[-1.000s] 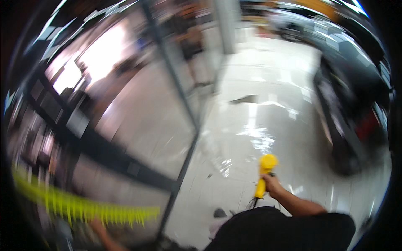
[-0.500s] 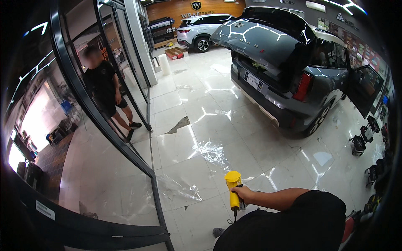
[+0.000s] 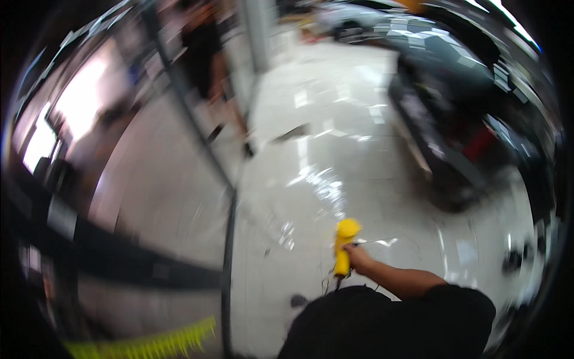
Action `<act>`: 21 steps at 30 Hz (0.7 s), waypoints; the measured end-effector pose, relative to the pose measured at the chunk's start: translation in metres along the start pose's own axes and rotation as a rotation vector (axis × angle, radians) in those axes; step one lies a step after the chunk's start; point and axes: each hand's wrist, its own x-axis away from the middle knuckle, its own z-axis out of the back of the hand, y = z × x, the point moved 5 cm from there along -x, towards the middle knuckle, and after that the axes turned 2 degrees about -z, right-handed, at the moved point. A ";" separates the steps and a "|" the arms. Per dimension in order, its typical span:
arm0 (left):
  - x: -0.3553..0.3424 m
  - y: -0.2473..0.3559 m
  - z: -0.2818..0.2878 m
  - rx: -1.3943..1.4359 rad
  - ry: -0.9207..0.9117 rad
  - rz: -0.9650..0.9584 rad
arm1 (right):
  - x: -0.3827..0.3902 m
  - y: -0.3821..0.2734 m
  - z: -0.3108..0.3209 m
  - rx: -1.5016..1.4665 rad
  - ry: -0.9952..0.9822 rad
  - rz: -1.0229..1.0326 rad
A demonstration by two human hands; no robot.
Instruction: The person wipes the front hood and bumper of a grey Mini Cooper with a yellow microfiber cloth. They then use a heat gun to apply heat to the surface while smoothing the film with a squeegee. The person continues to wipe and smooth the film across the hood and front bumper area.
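My right hand (image 3: 357,257) is closed around the side of a yellow corded power tool (image 3: 342,258). The tool has a long body and a wider rounded top; blur hides its exact kind. A dark cord (image 3: 338,282) hangs from its lower end, close to my dark-clothed body. It is held above the pale glossy floor (image 3: 287,239), apart from the vehicle. My left hand is outside the head view.
A dark car (image 3: 436,119) stands right with its tailgate raised. Dark-framed glass doors (image 3: 229,239) run along my left, a person (image 3: 203,57) behind them. Clear plastic film (image 3: 326,185) lies ahead. Bright yellow-green fringe (image 3: 149,345) shows lower left.
The view has swung, blurring the picture; the car and doorway sit farther right. The yellow tool is still in my right hand. The yellow-green fringe has come into view.
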 end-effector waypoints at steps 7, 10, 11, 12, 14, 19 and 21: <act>-0.010 0.158 -0.005 0.164 -0.084 -0.058 | 0.016 -0.019 0.061 -0.223 -0.204 0.137; -0.003 0.153 -0.007 -0.073 -0.105 -0.041 | 0.003 -0.009 0.067 -0.231 -0.169 0.092; 0.004 0.159 -0.010 -0.073 -0.130 -0.032 | 0.004 -0.013 0.070 -0.236 -0.162 0.090; 0.011 0.162 -0.013 -0.072 -0.156 -0.025 | 0.004 -0.018 0.071 -0.209 -0.151 0.072; 0.017 0.168 -0.027 -0.044 -0.197 -0.058 | 0.008 -0.021 0.061 -0.179 -0.120 0.038; 0.045 0.155 -0.076 -0.007 -0.376 -0.086 | 0.007 -0.023 0.051 -0.196 -0.176 0.075; 0.058 0.145 -0.094 0.009 -0.403 -0.096 | 0.005 -0.024 0.045 -0.181 -0.161 0.074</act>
